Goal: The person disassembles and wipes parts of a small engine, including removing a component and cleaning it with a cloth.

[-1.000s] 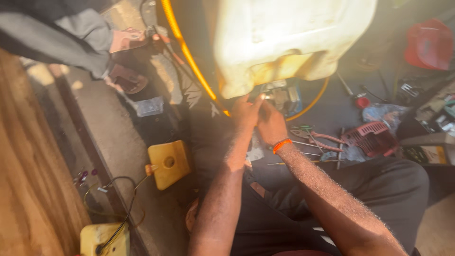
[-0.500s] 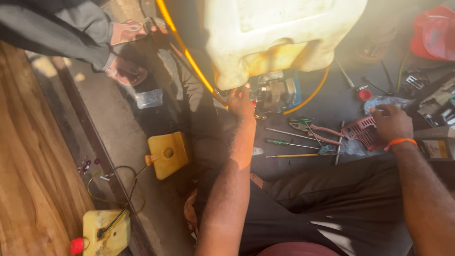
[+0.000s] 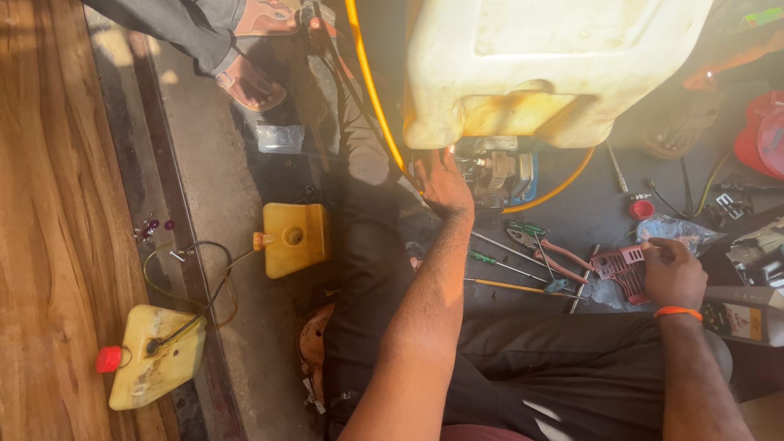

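- Bare left hand (image 3: 441, 181) pressed against the small engine (image 3: 496, 170) under the big cream plastic tank (image 3: 539, 69), fingers curled at the engine's edge; whether gripping a part or only steadying, cannot tell.
- Right hand (image 3: 674, 273) closed around a pink ribbed plastic cover (image 3: 619, 269), lifted just off the floor, well apart from the engine.
- Laid between the two hands for easy reach: pliers with pink handles (image 3: 545, 249), a green-handled screwdriver (image 3: 494, 263), a yellow-handled one (image 3: 510, 286).
- Yellow hose (image 3: 369, 90) curving down beside the tank toward the engine.
- Further left, two small yellow fuel tanks (image 3: 296, 237) (image 3: 159, 367), set aside with their lines trailing.
- Dark grimy concrete floor (image 3: 220, 212), wooden boards (image 3: 57, 204) along the left, another person's sandalled foot (image 3: 249, 82) at the top.
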